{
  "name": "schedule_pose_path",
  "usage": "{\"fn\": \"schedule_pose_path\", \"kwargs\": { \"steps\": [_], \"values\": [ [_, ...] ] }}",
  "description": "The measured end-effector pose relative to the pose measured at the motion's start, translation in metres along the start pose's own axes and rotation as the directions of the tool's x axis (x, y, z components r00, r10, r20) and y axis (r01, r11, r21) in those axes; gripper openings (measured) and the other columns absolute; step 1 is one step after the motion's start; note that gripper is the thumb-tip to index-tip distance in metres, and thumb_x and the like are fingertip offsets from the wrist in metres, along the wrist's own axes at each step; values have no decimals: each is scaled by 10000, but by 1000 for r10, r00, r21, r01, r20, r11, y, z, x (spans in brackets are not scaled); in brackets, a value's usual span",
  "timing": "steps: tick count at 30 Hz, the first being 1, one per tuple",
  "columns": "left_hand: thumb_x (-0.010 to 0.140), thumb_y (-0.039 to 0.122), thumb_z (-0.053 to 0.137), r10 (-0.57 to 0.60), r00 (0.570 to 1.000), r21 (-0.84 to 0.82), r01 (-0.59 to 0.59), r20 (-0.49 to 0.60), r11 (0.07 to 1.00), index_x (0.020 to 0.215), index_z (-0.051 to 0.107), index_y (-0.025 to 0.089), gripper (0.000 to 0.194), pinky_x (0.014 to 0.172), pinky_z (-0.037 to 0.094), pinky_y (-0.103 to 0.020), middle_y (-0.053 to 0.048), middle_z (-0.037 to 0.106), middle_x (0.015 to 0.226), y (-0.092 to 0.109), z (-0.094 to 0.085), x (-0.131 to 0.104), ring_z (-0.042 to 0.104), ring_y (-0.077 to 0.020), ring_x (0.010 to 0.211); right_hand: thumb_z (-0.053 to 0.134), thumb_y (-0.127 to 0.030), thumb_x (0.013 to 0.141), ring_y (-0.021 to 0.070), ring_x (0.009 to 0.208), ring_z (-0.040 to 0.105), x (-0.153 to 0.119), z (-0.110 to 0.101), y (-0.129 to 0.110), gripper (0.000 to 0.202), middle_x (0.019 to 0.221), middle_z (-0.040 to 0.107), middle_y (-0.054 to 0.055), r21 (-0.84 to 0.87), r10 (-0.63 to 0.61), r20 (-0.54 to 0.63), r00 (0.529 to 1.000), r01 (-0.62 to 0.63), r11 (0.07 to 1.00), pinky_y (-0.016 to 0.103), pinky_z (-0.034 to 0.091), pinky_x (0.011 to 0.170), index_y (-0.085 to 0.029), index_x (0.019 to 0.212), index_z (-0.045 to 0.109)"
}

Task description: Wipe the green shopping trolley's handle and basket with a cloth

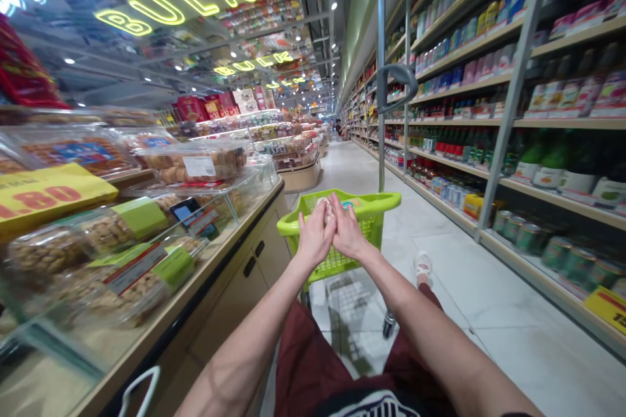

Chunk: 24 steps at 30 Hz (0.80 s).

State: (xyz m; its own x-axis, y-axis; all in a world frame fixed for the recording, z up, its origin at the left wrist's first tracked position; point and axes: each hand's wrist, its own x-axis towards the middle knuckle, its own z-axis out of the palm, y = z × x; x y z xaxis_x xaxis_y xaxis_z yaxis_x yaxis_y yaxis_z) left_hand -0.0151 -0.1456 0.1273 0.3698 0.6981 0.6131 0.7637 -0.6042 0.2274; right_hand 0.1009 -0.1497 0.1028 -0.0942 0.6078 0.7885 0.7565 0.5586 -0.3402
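Note:
Both my hands come together above a lime-green shopping cart (384, 204), fingers pointing forward and pressed toward each other. My left hand (313, 233) is closed against a small crumpled whitish thing (323, 202) that shows only in part between the fingers. From the other side, my right hand (346, 229) is closed against the same thing; its kind I cannot make out. The cart's rim lies around and just under my hands. A teal patch (351, 203) shows on the cart by my right fingers.
To the left runs a glass-edged counter (254, 218) with clear boxes of nuts (137, 280), a yellow price sign (53, 199) and a dark phone-like device (194, 216). Drink shelves (445, 159) line the right side. A pale tiled aisle (342, 163) stretches ahead; a metal pole (382, 26) rises beyond the cart.

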Motion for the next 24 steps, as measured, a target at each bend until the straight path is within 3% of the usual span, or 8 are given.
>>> {"fn": "schedule_pose_path", "kwargs": {
  "steps": [5, 10, 13, 18, 24],
  "values": [
    [775, 403, 460, -72, 997, 110, 75, -38, 991, 1170, 436, 184, 452, 1017, 177, -543, -107, 514, 1192, 19, 12, 18, 460, -261, 1096, 383, -181, 723, 210, 1191, 387, -9, -13, 25, 686, 1300, 418, 136, 80, 100, -237, 966, -83, 993, 416, 298, 994, -97, 1358, 138],
    [805, 270, 409, 20, 1000, 178, -16, -20, 984, 1072, 484, 217, 282, 1026, 186, -498, -79, 480, 1218, 22, 20, 14, 369, -230, 1188, 340, -199, 805, 223, 1168, 415, -16, -2, 32, 517, 1250, 480, 125, -114, 110, -179, 978, -132, 985, 479, 203, 1015, -138, 1314, 278],
    [783, 214, 415, 49, 999, 200, -48, 2, 979, 1130, 443, 230, 348, 1033, 198, -466, -59, 415, 1305, 4, 12, 3, 331, -209, 1221, 353, -223, 828, 233, 1153, 429, -17, 0, 32, 478, 1241, 491, 114, -195, 99, -150, 984, -127, 973, 513, 177, 1004, -163, 1300, 307],
    [735, 165, 422, -54, 998, 210, 50, 14, 976, 1131, 443, 257, 407, 1020, 221, -485, -35, 432, 1305, -26, -10, -11, 393, -200, 1178, 360, -218, 827, 226, 1119, 459, -18, 2, 32, 498, 1176, 543, 106, -222, 63, -159, 985, -98, 970, 517, 179, 998, -173, 1317, 280],
    [731, 162, 416, 26, 999, 125, -21, -39, 992, 1216, 391, 186, 487, 1040, 199, -460, -68, 413, 1329, -14, 9, -5, 348, -186, 1223, 368, -207, 820, 230, 1141, 435, -20, 11, 31, 487, 1216, 508, 121, -296, 30, -179, 983, -83, 951, 515, 168, 998, -163, 1302, 309]
  ]
}}
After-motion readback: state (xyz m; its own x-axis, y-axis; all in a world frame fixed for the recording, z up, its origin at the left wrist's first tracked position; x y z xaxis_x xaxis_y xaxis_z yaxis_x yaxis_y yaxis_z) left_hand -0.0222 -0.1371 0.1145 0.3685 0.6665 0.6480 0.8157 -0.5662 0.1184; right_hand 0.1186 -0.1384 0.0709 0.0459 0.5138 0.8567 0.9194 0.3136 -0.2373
